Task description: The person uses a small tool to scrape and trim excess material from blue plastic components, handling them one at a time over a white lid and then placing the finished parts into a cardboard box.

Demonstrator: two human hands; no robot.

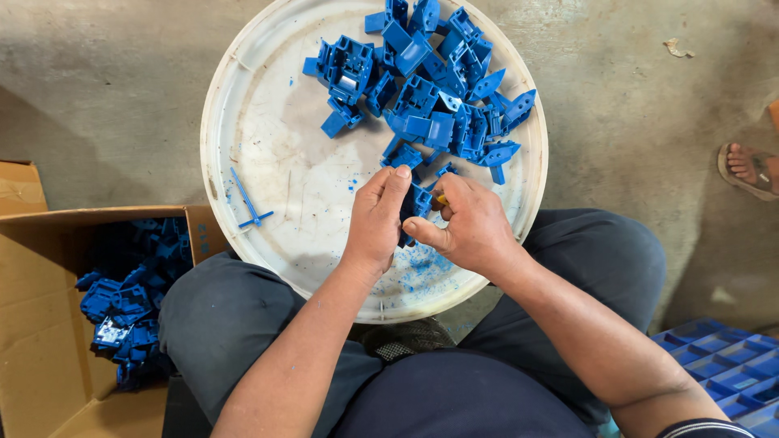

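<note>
My left hand and my right hand meet over the near part of a round white tray that rests on my knees. Between them they grip one blue moulded plastic part. My left fingers pinch its left side. My right hand closes around its right side, and a small yellow-tipped tool peeks out of that fist. A heap of several similar blue parts lies on the far half of the tray. A thin blue plastic sprue lies alone at the tray's left.
A cardboard box at my left holds several blue parts. Blue shavings speckle the tray under my hands. A blue gridded crate sits at lower right. Another person's sandalled foot rests on the concrete floor at the right edge.
</note>
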